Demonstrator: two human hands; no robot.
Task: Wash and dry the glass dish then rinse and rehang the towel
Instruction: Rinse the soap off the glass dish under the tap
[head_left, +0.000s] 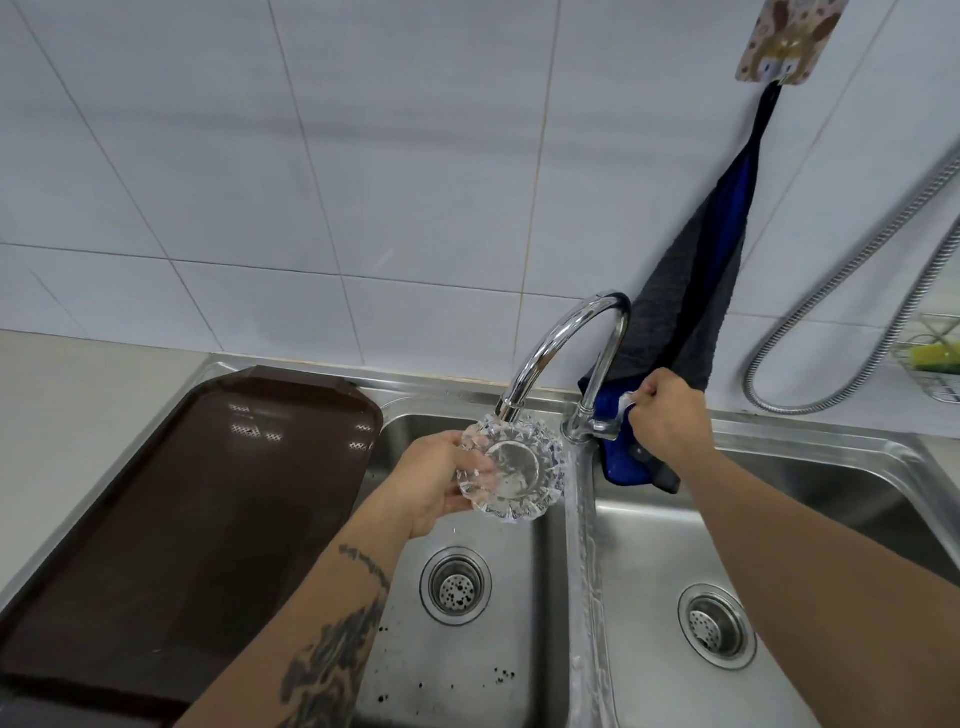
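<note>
The left hand (434, 486) curls its fingers round the rim of the glass dish (514, 473), holding it tilted right under the spout of the faucet (571, 338), above the left basin (467, 665) of a steel double sink. Across the divider, the right hand (670, 415) is closed on the tap lever (627, 401), fingers wrapped round its pale end. Just behind that hand hangs the towel (727, 249) — dark grey with a blue face — from a patterned hook plate (784, 36) on the white tiled wall (311, 182); its lower end drapes over the sink rim beneath the wrist. Left of the dish hand a brown plastic tray (197, 493) lies on the drainboard. Far right of the lever hand a ribbed metal hose (857, 260) loops beside a wire rack (935, 384), cut off at the edge. The dish is clear cut glass with a scalloped rim — whether water runs over it is hard to tell.
</note>
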